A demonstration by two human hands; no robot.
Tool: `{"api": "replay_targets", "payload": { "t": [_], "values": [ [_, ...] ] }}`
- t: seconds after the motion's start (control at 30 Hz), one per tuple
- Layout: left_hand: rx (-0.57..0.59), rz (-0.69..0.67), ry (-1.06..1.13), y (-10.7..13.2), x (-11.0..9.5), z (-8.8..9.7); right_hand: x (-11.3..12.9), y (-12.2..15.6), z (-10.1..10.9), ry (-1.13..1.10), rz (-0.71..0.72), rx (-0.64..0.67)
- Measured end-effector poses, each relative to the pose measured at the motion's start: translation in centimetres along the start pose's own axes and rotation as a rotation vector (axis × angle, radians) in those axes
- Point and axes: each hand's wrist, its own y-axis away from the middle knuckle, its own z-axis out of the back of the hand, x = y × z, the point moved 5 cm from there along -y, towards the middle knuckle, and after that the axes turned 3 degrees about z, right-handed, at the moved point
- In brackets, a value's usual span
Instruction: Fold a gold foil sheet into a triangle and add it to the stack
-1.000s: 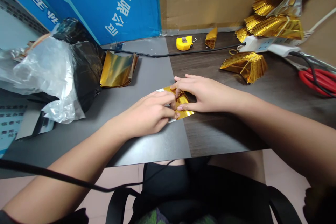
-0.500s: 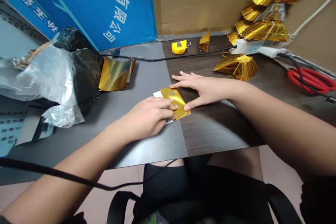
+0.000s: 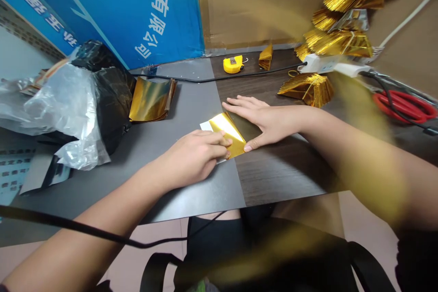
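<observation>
A small folded sheet of gold foil paper (image 3: 227, 133) with a white underside lies on the table (image 3: 191, 105) where the grey half meets the dark wood half. My left hand (image 3: 195, 155) has its fingers curled and pressed together on the sheet's near left edge. My right hand (image 3: 262, 118) lies flat and spread along the sheet's right side, thumb at its near corner.
A stack of flat gold sheets (image 3: 151, 99) lies beside black and clear plastic bags (image 3: 78, 100). Folded gold bundles (image 3: 308, 87) sit at the right, more are piled behind. A yellow tape measure (image 3: 232, 64), a power strip (image 3: 328, 65), red scissors (image 3: 405, 105) and a black cable are near.
My right hand has gone from pinching the foil with the left to lying flat beside it. The gold face is now smooth and exposed. The view has shifted slightly.
</observation>
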Motion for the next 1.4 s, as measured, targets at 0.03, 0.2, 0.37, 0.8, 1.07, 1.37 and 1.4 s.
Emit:
{"api": "replay_targets", "payload": {
  "t": [0.03,0.2,0.37,0.8,1.07,1.37,1.4],
  "values": [
    [0.005,-0.001,0.003,0.0,0.0,0.0,0.0,0.0,0.0,0.0,0.007,0.008],
    [0.025,0.001,0.007,-0.1,-0.1,0.2,-0.3,-0.1,-0.2,-0.018,0.054,-0.001],
    [0.023,0.009,0.003,-0.1,0.0,0.0,-0.2,-0.5,0.0,-0.044,0.049,-0.115],
    [0.054,0.001,0.037,0.1,0.0,0.0,-0.6,-1.8,-0.3,0.074,-0.105,-0.236],
    [0.045,-0.002,0.023,0.3,0.1,-0.3,0.2,-2.5,-0.4,0.12,-0.29,-0.25],
    [0.051,-0.005,0.039,0.3,0.1,-0.3,0.1,-3.4,-0.3,0.109,-0.439,-0.295],
    [0.049,-0.007,0.04,0.4,0.1,-0.3,-0.1,-3.6,-0.3,0.112,-0.441,-0.317]
  ]
}}
